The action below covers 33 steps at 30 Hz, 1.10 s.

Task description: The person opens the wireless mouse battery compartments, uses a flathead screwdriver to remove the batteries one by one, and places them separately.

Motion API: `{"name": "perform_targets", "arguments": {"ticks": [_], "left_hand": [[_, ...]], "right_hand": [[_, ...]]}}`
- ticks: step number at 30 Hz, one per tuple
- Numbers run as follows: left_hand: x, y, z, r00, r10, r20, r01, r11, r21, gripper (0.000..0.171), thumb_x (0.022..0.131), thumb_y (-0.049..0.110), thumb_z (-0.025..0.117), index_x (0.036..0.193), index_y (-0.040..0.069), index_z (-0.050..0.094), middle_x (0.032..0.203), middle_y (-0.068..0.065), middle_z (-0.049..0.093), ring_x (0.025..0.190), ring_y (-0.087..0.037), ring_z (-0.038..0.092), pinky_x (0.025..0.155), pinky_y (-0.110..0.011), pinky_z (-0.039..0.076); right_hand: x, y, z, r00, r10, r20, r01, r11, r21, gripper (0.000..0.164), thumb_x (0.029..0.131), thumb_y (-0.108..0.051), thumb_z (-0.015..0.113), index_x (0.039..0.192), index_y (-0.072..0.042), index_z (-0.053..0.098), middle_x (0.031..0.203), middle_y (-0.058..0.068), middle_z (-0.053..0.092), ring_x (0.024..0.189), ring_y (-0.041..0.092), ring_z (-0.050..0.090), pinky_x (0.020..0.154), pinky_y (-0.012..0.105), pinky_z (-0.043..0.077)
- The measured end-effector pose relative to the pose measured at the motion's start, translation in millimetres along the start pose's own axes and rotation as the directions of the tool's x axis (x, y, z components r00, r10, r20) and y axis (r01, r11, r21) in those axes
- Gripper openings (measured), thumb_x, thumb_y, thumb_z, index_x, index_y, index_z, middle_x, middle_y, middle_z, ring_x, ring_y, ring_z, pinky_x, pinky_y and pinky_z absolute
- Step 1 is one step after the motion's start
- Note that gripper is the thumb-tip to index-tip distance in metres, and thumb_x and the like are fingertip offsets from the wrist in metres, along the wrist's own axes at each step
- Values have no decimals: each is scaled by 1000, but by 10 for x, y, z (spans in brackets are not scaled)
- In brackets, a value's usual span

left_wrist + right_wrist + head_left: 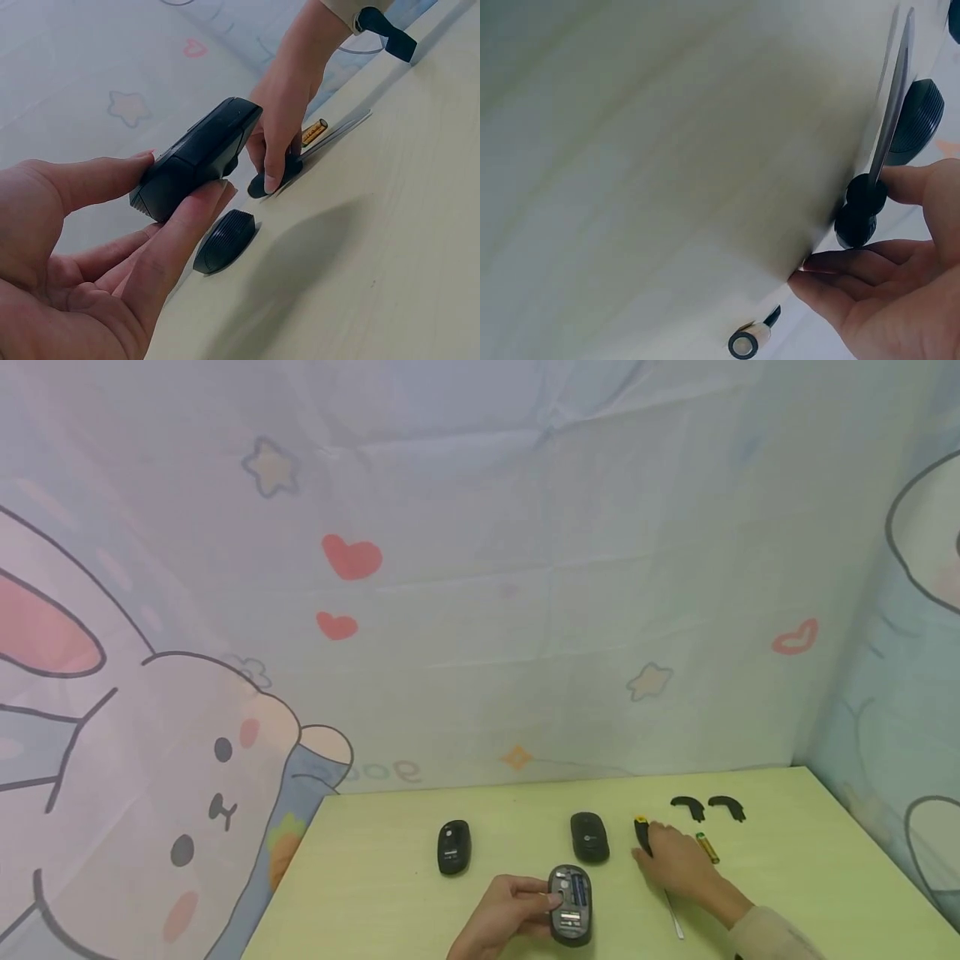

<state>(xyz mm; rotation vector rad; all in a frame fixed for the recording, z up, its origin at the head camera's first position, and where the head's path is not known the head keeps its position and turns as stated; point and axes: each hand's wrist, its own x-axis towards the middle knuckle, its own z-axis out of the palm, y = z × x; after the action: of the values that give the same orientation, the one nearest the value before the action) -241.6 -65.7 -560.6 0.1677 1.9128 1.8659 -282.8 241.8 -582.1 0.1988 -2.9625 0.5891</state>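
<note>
My left hand holds a black computer mouse by its side, thumb on one face and fingers on the other. The underside of that mouse faces up, with dark blue batteries in its uncovered compartment. To the right, my right hand is down at the table, thumb and fingers either side of a screwdriver's black handle. Its yellow end points away from me and its metal shaft toward me. A loose battery lies just right of that hand.
Two more black mice lie on the pale yellow table: one at the left, the other beyond the held mouse. Two curved black pieces sit at the back right. A printed cloth hangs behind the table.
</note>
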Motion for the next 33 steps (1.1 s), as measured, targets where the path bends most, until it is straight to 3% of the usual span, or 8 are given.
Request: {"name": "perform_targets", "arguments": {"ticks": [2,5,21,24,26,28,30,33], "left_hand": [[2,-10,3,1000,1,3,-1,1000,-8,29,94,9,76,117,-8,73,101,-20,81,75,-14,77,70,-30,68],[5,-29,4,1000,-1,6,1,1000,-16,29,93,9,76,117,-8,73,101,-21,81,76,-15,77,70,-31,68],[15,-44,-9,1000,2,2,-2,1000,-12,29,93,9,76,117,-9,73,99,-20,81,75,-15,76,67,-28,68],[7,-46,-3,1000,0,-1,0,1000,-14,30,93,8,76,117,-10,73,100,-20,81,76,-16,77,68,-29,68],[3,-47,0,1000,-2,-5,2,1000,-15,29,93,7,76,117,-10,73,100,-20,81,76,-16,77,68,-29,68],[1,-41,4,1000,-2,-4,2,1000,-15,29,93,7,76,116,-10,73,99,-19,81,77,-17,77,69,-30,68],[2,-31,4,1000,-5,-1,5,1000,-11,29,93,8,76,117,-9,73,100,-19,81,77,-17,77,69,-30,68],[6,-15,-3,1000,-14,4,14,1000,-5,29,94,7,74,118,-9,73,102,-19,80,80,-18,78,71,-32,69]], "right_hand": [[3,-10,8,1000,20,-14,-20,1000,15,31,98,-24,72,85,2,61,68,6,54,56,17,49,47,29,39],[5,-22,18,999,43,-29,-42,999,23,32,98,-21,70,74,-6,55,62,1,47,52,15,43,45,25,31],[96,-18,-100,980,159,-119,-137,975,173,49,88,-14,78,56,-17,40,50,-9,34,46,6,31,42,16,20],[97,-34,-166,981,155,-117,-123,962,242,46,87,-15,82,52,-11,51,50,-9,36,47,6,29,44,16,21],[94,-54,-223,982,162,-99,-126,947,296,35,86,-15,83,59,-4,66,51,-5,48,48,7,34,45,18,26],[88,-72,-282,981,170,-89,-131,933,335,22,86,-16,84,78,3,78,63,5,68,53,10,51,46,22,40],[86,-89,-340,982,170,-85,-129,924,361,28,87,-17,83,97,8,79,84,19,78,66,19,68,53,30,55],[89,-112,-423,983,167,-76,-122,904,409,40,91,-18,81,114,13,73,104,29,78,85,32,77,66,40,65]]}}
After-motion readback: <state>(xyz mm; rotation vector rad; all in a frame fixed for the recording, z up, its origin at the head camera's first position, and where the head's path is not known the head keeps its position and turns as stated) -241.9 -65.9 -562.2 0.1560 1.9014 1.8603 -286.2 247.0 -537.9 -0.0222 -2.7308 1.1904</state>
